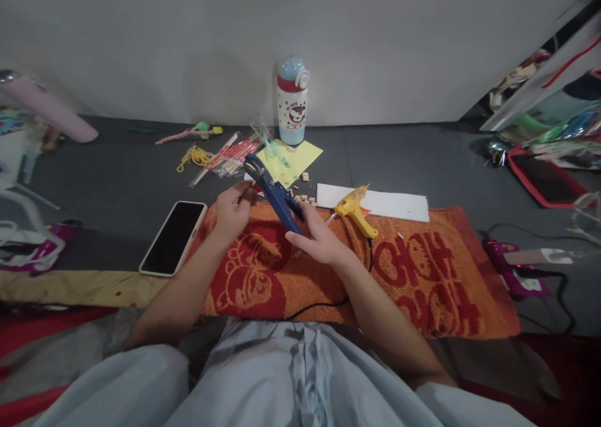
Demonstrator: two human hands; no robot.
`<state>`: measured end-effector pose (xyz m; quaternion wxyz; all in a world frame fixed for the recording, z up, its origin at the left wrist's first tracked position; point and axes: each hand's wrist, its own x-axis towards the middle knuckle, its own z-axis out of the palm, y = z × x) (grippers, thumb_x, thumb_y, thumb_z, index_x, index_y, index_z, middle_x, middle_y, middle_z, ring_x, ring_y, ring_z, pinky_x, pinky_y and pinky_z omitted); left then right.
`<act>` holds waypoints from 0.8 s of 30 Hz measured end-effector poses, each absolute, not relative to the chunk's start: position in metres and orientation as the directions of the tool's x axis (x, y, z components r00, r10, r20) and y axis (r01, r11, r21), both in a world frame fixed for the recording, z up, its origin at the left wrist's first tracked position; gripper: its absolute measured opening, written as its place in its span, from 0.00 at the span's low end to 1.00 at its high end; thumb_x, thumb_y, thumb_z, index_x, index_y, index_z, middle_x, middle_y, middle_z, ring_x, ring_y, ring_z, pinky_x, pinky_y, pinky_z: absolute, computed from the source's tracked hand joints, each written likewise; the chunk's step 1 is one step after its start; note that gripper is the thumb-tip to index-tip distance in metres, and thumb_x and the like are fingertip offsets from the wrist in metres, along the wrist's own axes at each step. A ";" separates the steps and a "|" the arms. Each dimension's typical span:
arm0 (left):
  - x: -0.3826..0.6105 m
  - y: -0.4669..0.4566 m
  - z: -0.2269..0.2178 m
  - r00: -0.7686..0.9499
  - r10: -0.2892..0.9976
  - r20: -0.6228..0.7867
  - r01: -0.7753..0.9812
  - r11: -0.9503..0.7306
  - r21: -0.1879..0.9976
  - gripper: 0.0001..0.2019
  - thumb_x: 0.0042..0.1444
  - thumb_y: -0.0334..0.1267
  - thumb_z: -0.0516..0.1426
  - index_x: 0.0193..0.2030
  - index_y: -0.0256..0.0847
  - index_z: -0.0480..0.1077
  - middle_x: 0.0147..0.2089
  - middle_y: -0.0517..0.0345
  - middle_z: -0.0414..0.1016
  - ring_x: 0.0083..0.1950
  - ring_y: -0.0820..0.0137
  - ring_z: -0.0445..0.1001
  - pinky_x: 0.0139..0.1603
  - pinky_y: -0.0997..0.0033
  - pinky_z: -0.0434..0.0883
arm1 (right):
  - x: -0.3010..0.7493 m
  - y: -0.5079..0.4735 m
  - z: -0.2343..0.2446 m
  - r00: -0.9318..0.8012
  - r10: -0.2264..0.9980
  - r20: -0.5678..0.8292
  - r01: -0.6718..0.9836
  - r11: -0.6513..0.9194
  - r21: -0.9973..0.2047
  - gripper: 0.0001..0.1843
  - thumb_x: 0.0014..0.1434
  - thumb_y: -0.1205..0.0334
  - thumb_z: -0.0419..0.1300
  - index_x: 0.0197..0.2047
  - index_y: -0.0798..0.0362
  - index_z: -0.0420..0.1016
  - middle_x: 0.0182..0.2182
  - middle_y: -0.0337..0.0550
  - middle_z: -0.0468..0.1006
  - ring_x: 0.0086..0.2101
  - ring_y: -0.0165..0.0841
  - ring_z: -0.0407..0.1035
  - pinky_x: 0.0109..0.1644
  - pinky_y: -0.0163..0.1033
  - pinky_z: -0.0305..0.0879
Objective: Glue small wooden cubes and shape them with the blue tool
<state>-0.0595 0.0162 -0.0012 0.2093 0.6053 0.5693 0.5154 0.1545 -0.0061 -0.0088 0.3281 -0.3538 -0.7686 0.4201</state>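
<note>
My right hand [320,236] is wrapped round the handles of a blue hand cutter [277,195]. The tool points up and to the left, with greyish metal near its jaws. Close to those jaws, my left hand [235,209] is closed in a pinch; what its fingertips hold is too small to make out. Below both hands lies an orange and red towel [300,289]. To the right of my right hand, a yellow glue gun [357,211] rests partly on a white strip [394,203]. Small wooden pieces [306,200] lie just beyond the cutter.
A cartoon bottle [292,104] stands against the wall behind a yellow paper sheet [305,158]. Packaged sticks [232,154] and yellow string [195,156] lie to the left. A phone [173,238] sits beside the towel. A black cord [323,304] crosses the towel.
</note>
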 end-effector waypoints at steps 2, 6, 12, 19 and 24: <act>-0.058 0.017 0.001 -0.169 0.914 0.368 0.482 -0.249 0.840 0.11 0.57 0.44 0.53 0.33 0.39 0.71 0.22 0.62 0.67 0.24 0.74 0.65 0.28 0.73 0.64 | 0.153 -0.006 -0.009 -0.500 0.843 0.197 0.329 0.395 -0.858 0.35 0.59 0.45 0.56 0.61 0.57 0.55 0.54 0.59 0.66 0.54 0.49 0.61 0.61 0.56 0.57; -0.060 0.018 0.009 -0.105 0.932 0.346 0.597 -0.219 0.772 0.11 0.57 0.41 0.52 0.27 0.39 0.68 0.22 0.61 0.68 0.25 0.73 0.65 0.27 0.73 0.61 | 0.149 -0.006 -0.009 -0.446 0.879 0.169 0.405 0.367 -0.837 0.34 0.59 0.45 0.55 0.60 0.60 0.56 0.53 0.62 0.66 0.53 0.50 0.61 0.60 0.58 0.57; -0.073 0.020 0.011 -0.058 0.958 0.281 0.558 -0.202 0.805 0.13 0.57 0.44 0.53 0.30 0.38 0.73 0.22 0.60 0.67 0.24 0.74 0.63 0.28 0.73 0.61 | 0.157 -0.003 -0.009 -0.504 0.850 0.154 0.321 0.350 -0.880 0.34 0.59 0.46 0.56 0.61 0.56 0.56 0.55 0.58 0.66 0.55 0.48 0.61 0.61 0.55 0.56; -0.076 0.023 0.003 -0.047 0.969 0.243 0.360 -0.210 0.909 0.21 0.53 0.57 0.56 0.37 0.39 0.74 0.19 0.61 0.64 0.21 0.74 0.60 0.25 0.72 0.60 | 0.165 0.002 -0.012 -0.597 0.784 0.171 0.170 0.331 -0.928 0.31 0.61 0.45 0.55 0.62 0.52 0.58 0.56 0.51 0.67 0.56 0.45 0.62 0.63 0.52 0.57; -0.074 0.022 0.012 -0.056 0.947 0.316 0.486 -0.251 0.837 0.17 0.55 0.51 0.55 0.33 0.38 0.74 0.20 0.60 0.69 0.23 0.73 0.65 0.29 0.72 0.65 | 0.164 0.001 -0.009 -0.571 0.804 0.165 0.206 0.335 -0.920 0.32 0.60 0.45 0.56 0.62 0.54 0.58 0.56 0.53 0.68 0.55 0.44 0.63 0.62 0.51 0.58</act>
